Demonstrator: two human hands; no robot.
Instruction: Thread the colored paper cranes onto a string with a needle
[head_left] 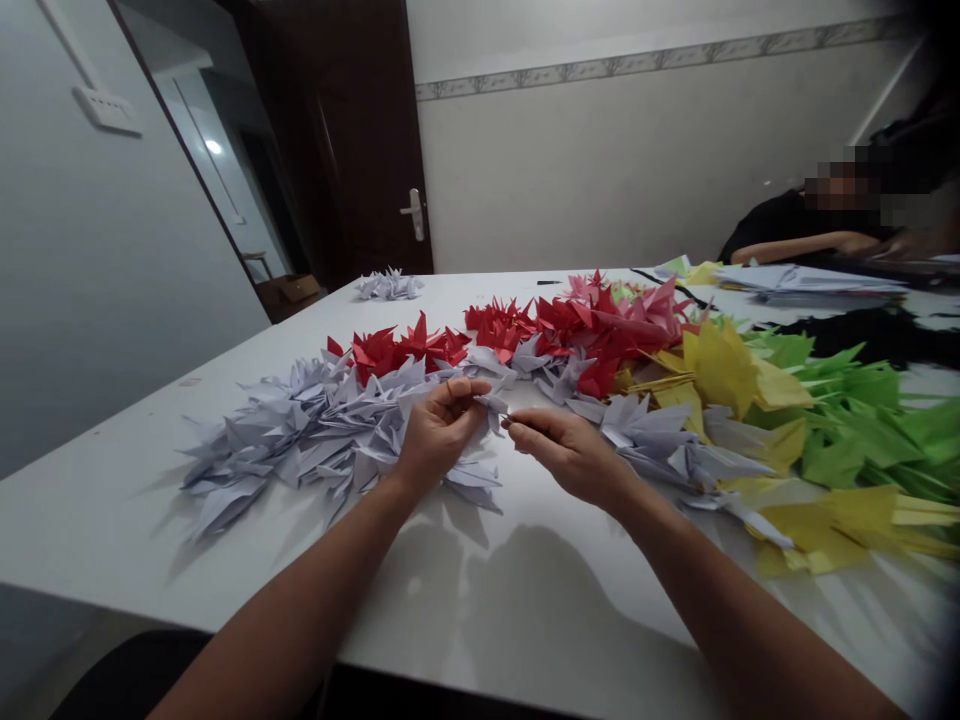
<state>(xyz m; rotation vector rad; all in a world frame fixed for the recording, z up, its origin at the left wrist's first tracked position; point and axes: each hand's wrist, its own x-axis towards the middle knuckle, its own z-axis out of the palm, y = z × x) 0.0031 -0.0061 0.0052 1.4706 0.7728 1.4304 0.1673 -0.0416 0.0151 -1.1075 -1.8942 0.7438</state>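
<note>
My left hand (448, 418) is closed in a pinch on a small white origami crane (492, 402), held above the table in front of me. Close to its right, my right hand (566, 448) pinches something thin and small near the crane; what it is I cannot make out. Under and left of my left hand spreads a heap of white origami cranes (315, 420). More white cranes (667, 440) lie beside my right hand. Red cranes (420, 345) form a band behind both hands.
Yellow paper cranes (720, 370) and green ones (862, 400) fill the right of the white table (120, 530). A small white pile (390, 285) sits at the far left. Paper stacks (810, 280) lie near a person in black (780, 225) at the back right.
</note>
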